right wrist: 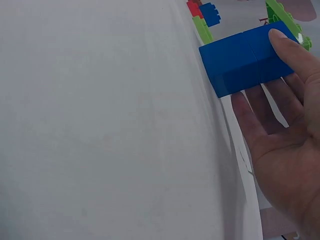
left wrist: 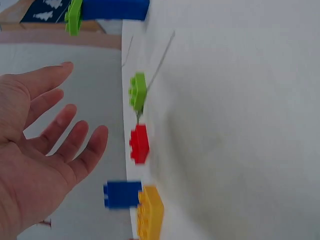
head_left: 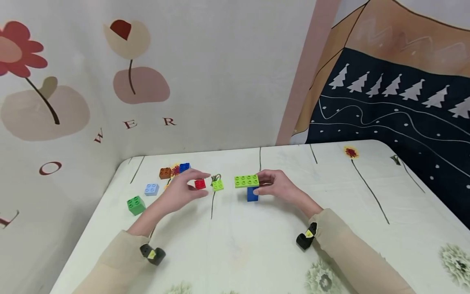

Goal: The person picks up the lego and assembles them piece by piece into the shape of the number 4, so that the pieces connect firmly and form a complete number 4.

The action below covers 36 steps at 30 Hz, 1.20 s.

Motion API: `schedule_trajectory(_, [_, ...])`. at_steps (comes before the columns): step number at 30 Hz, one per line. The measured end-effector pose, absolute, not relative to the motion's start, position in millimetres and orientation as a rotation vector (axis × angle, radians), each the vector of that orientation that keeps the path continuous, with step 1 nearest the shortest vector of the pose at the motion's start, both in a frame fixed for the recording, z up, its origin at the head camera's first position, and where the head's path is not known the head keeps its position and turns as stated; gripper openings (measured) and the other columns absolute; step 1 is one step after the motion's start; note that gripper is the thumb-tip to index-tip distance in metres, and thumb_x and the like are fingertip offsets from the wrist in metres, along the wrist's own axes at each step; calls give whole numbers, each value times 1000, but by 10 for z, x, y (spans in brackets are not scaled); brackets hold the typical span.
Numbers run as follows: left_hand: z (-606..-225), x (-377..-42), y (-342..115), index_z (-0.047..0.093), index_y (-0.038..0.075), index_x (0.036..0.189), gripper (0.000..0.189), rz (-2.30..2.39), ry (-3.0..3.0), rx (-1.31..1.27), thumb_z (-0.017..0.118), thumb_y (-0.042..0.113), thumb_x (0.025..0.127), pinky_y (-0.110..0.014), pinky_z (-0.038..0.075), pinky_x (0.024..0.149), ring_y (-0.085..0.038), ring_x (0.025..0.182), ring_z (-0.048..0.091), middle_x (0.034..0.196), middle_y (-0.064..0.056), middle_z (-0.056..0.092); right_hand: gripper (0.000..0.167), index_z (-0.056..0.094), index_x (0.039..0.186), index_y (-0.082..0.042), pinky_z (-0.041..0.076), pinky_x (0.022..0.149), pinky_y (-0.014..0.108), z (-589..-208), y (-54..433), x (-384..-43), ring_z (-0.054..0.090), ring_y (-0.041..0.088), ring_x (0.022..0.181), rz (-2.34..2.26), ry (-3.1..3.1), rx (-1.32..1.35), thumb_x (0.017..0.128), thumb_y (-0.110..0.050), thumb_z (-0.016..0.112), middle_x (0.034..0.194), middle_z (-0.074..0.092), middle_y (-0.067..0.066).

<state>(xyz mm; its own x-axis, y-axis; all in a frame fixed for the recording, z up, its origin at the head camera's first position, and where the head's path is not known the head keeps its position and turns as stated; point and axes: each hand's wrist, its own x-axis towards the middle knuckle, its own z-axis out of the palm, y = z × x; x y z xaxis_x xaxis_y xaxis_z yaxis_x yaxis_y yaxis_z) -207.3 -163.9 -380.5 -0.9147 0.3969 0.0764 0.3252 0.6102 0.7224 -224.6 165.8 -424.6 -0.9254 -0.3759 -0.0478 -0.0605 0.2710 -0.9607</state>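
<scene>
In the head view my right hand [head_left: 278, 186] holds a blue block stack [head_left: 251, 194] by thumb and fingers. A long lime green brick [head_left: 245, 181] sits across its top and juts out to the left. The right wrist view shows a seam across the blue stack [right wrist: 245, 57], with my thumb on one face. My left hand [head_left: 178, 191] hovers with fingers apart, nothing between them. Close to its fingertips lie a red brick [head_left: 200, 184] and a small lime green brick [head_left: 218, 185]. A yellow brick [left wrist: 150, 212] shows in the left wrist view, mostly hidden by the left hand in the head view.
Left of and behind my left hand lie a brown brick [head_left: 165, 173], a dark blue brick [head_left: 185, 167], a light blue brick [head_left: 151, 189] and a green brick [head_left: 136, 205]. A white flower-printed cloth [head_left: 235, 245] covers the table. A printed curtain [head_left: 220, 81] hangs behind.
</scene>
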Motion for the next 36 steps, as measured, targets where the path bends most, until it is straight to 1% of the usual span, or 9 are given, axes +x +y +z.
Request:
schedule_trajectory(6, [-3801,-2057,-1991,64,2,137,48,1265,2785,510,78,7,92,-41,59,90,-41,118,60,136,-18,58,48,64,130,3,57,93,34,-4219,1669,-2237,66,27,112,-1710,2267,-419,85,-1,81,121,70,14])
schedule_trajectory(9, [-3790,-2051,-2099,61,0,139,49,1259,2802,463,76,7,92,-42,58,92,-42,120,59,137,-19,56,48,64,130,3,57,93,34,-4211,1680,-2230,66,28,112,-1711,2275,-433,86,-1,81,121,70,15])
schedule_trajectory(12, [-3808,-2050,-2166,59,-2,140,49,1251,2799,431,75,5,93,-45,56,94,-43,122,58,137,-22,55,48,64,131,2,57,91,33,-4202,1697,-2223,66,28,112,-1714,2283,-437,87,-4,82,121,70,14])
schedule_trajectory(16, [-3885,-2084,-2204,59,-2,139,47,1238,2793,432,71,-1,94,-48,55,96,-44,120,59,138,-24,54,46,65,131,1,56,89,31,-4180,1712,-2214,67,28,111,-1746,2284,-445,88,-6,81,120,70,15])
schedule_trajectory(19, [-3946,-2124,-2206,61,-1,138,45,1195,2817,428,71,-1,94,-50,55,96,-42,118,59,139,-23,54,44,65,130,2,57,87,29,-4168,1709,-2211,67,28,109,-1781,2275,-452,89,-6,80,119,70,16])
schedule_trajectory(23, [-3977,-2151,-2210,63,1,137,44,1146,2862,404,72,1,93,-54,54,97,-42,120,56,140,-24,54,43,65,128,4,57,86,27,-4172,1692,-2210,68,28,107,-1802,2263,-454,89,-5,80,118,70,16])
schedule_trajectory(29, [-3985,-2170,-2239,63,0,136,43,1106,2887,384,71,0,94,-58,50,100,-46,129,49,143,-26,52,43,66,128,3,56,85,27,-4168,1681,-2195,68,28,106,-1790,2279,-436,89,-6,79,117,70,15])
schedule_trajectory(33, [-3989,-2171,-2248,61,-1,138,42,1089,2874,367,67,0,96,-63,42,106,-49,136,42,145,-27,51,43,66,129,3,56,86,28,-4177,1678,-2194,68,28,107,-1787,2273,-439,89,-6,79,118,70,15])
schedule_trajectory(36, [-3993,-2171,-2244,59,-2,140,41,1064,2862,347,61,-1,98,-64,40,108,-49,139,39,147,-27,49,43,66,129,2,56,86,28,-4183,1672,-2197,68,28,108,-1781,2269,-438,89,-6,79,118,70,14])
